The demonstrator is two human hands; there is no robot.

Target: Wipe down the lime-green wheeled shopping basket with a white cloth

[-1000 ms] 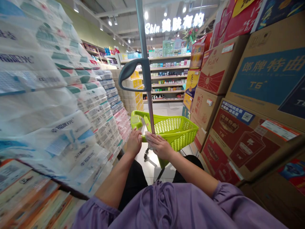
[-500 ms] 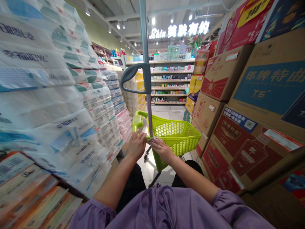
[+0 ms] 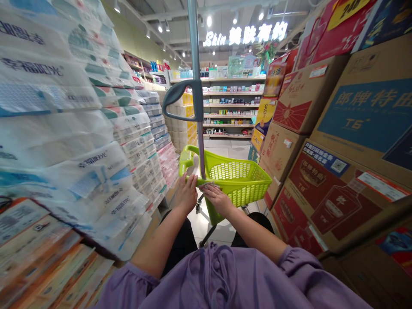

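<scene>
In front of me stands a lime-green shopping cart [image 3: 240,191] with a perforated basket. My left hand [image 3: 186,194] grips the cart's near rim at its left end, fingers curled over the edge. Just right of it, my right hand [image 3: 219,200] presses a crumpled greyish cloth [image 3: 210,184] onto the same rim. Part of the cloth is hidden under the fingers. A grey pole [image 3: 195,40] rises past the rim near both hands, with a dark grey loop handle [image 3: 174,101] on it above the basket.
Plastic-wrapped tissue packs [image 3: 93,171] are stacked high on the left. Cardboard cartons [image 3: 347,180] form a wall on the right. Orange-edged boxes [image 3: 48,253] lie at lower left. Beyond the cart, pale floor tiles [image 3: 222,148] lead to stocked shelves [image 3: 230,98].
The view has tipped down slightly, so the shelves and sign sit higher. My left hand stays on the rim; my right hand keeps the cloth against it, with only slight movement.
</scene>
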